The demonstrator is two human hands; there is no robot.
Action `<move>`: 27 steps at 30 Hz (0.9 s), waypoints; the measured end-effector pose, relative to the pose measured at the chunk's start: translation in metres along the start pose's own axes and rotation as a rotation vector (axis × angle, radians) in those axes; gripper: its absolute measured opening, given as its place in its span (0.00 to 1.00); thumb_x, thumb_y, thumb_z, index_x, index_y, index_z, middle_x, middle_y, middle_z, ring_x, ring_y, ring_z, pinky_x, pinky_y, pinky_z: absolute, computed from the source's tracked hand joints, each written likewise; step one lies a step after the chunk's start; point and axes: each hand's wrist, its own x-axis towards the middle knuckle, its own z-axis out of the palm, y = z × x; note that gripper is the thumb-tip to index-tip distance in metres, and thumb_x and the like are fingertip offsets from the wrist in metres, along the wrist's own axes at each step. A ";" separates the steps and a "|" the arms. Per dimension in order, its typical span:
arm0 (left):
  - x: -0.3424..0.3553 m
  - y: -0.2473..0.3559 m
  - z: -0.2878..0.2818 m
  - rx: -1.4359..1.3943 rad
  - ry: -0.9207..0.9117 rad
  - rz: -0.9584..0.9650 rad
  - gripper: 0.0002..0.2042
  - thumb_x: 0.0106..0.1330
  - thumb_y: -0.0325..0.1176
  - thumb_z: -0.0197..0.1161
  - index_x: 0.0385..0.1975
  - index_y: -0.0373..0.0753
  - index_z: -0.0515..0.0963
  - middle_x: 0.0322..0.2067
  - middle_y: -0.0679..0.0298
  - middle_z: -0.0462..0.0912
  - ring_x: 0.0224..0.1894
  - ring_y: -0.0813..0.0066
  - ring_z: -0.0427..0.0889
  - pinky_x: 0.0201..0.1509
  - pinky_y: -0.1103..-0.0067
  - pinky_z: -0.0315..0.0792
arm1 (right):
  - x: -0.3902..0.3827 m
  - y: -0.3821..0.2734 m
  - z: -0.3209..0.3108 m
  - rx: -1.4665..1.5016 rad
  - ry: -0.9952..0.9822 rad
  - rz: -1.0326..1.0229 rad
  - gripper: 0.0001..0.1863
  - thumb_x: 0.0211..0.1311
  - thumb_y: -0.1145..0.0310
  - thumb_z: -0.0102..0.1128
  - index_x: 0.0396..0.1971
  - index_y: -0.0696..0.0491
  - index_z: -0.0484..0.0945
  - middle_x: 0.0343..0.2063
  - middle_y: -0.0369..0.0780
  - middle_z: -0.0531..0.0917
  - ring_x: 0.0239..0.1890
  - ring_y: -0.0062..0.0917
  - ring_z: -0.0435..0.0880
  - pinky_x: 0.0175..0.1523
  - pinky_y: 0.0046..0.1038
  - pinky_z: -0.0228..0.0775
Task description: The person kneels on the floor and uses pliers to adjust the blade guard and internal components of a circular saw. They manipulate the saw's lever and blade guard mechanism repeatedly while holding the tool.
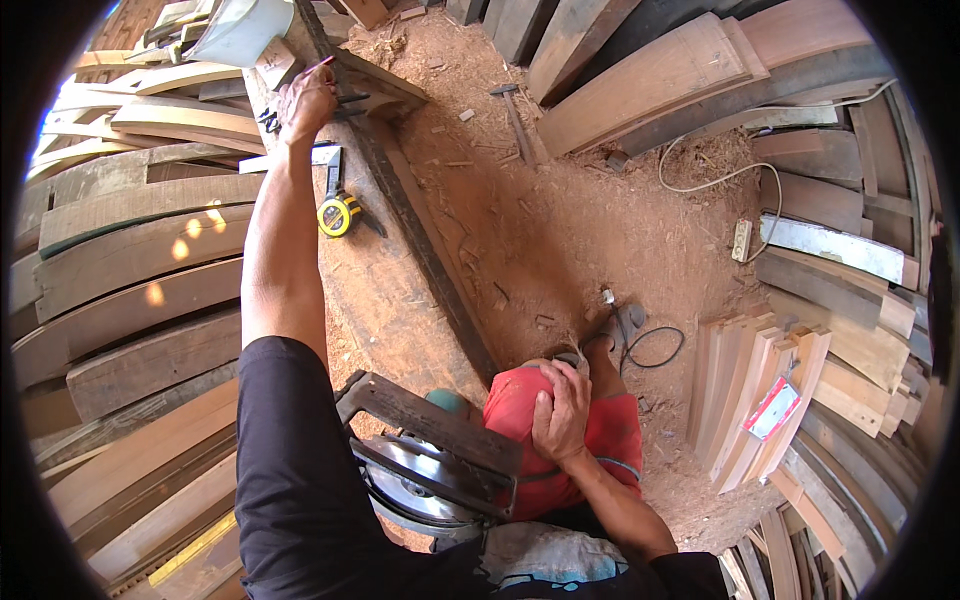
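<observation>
My left hand (306, 100) reaches to the far end of a wooden bench (370, 300), its fingers closed on a thin pink pencil (320, 66) beside a small wood block (276, 65). Below it on the bench lie a metal square (334, 165) and a yellow-and-black tape measure (336, 214). My right hand (560, 410) rests open on my red-clad knee (510, 395), fingers loosely bent with nothing visible in them. A saw with a round steel blade (405, 470) sits at the bottom centre, beside that knee.
Stacked boards (130, 320) line the left, with more timber (680, 70) at upper right. Upright planks (740, 390) stand at right. A white bucket (235, 30) is at top left. A hammer (515, 120), a power strip (741, 240) and cords (690, 188) lie on the sawdust-covered ground (560, 230).
</observation>
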 end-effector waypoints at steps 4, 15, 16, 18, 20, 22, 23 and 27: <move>-0.026 -0.012 -0.008 -0.079 0.262 0.207 0.08 0.69 0.28 0.54 0.44 0.42 0.78 0.40 0.51 0.87 0.41 0.48 0.86 0.45 0.56 0.75 | -0.002 -0.002 0.001 0.010 0.003 -0.016 0.21 0.67 0.62 0.51 0.54 0.58 0.77 0.54 0.50 0.78 0.57 0.45 0.75 0.64 0.45 0.63; -0.172 0.002 -0.225 -0.380 0.585 0.049 0.10 0.76 0.37 0.52 0.45 0.39 0.76 0.35 0.55 0.89 0.40 0.46 0.86 0.46 0.60 0.77 | -0.013 0.002 0.010 -0.020 0.071 -0.095 0.19 0.68 0.64 0.54 0.53 0.57 0.78 0.51 0.47 0.82 0.57 0.42 0.77 0.65 0.43 0.65; -0.198 0.005 -0.244 -0.325 0.659 0.099 0.10 0.77 0.36 0.53 0.47 0.39 0.77 0.37 0.55 0.89 0.39 0.47 0.87 0.46 0.61 0.77 | -0.014 0.004 0.009 -0.034 0.029 -0.083 0.19 0.69 0.63 0.54 0.53 0.58 0.78 0.49 0.46 0.82 0.55 0.41 0.78 0.63 0.42 0.67; -0.245 0.023 -0.282 -0.316 0.772 0.221 0.09 0.76 0.34 0.55 0.49 0.40 0.77 0.35 0.56 0.88 0.36 0.52 0.88 0.43 0.64 0.78 | -0.007 0.007 0.001 -0.065 -0.018 -0.063 0.19 0.71 0.62 0.54 0.54 0.58 0.78 0.47 0.46 0.84 0.52 0.39 0.81 0.61 0.40 0.71; -0.299 0.045 -0.311 -0.382 0.800 0.267 0.09 0.75 0.34 0.59 0.50 0.43 0.79 0.36 0.57 0.87 0.35 0.54 0.87 0.40 0.65 0.78 | -0.002 -0.022 -0.029 0.217 0.021 0.122 0.20 0.73 0.59 0.54 0.55 0.58 0.77 0.48 0.47 0.85 0.51 0.37 0.83 0.58 0.39 0.73; -0.347 0.069 -0.333 -0.359 0.920 0.386 0.08 0.72 0.29 0.61 0.48 0.41 0.80 0.28 0.61 0.86 0.27 0.70 0.85 0.31 0.74 0.77 | -0.012 -0.054 -0.068 0.620 0.008 0.248 0.22 0.75 0.55 0.53 0.57 0.57 0.76 0.50 0.48 0.85 0.51 0.36 0.84 0.58 0.39 0.74; -0.371 0.079 -0.343 -0.423 0.924 0.498 0.08 0.70 0.27 0.63 0.47 0.40 0.81 0.29 0.60 0.87 0.28 0.73 0.86 0.31 0.75 0.78 | -0.019 -0.066 -0.088 0.877 -0.023 0.280 0.25 0.76 0.52 0.52 0.58 0.57 0.75 0.51 0.50 0.84 0.52 0.36 0.84 0.59 0.40 0.74; -0.438 0.115 -0.340 -0.621 0.853 0.842 0.16 0.60 0.15 0.59 0.48 0.32 0.81 0.38 0.55 0.88 0.33 0.66 0.87 0.35 0.73 0.82 | -0.059 -0.110 -0.146 1.631 -0.408 0.255 0.39 0.73 0.37 0.49 0.66 0.57 0.68 0.59 0.54 0.79 0.59 0.44 0.81 0.67 0.49 0.70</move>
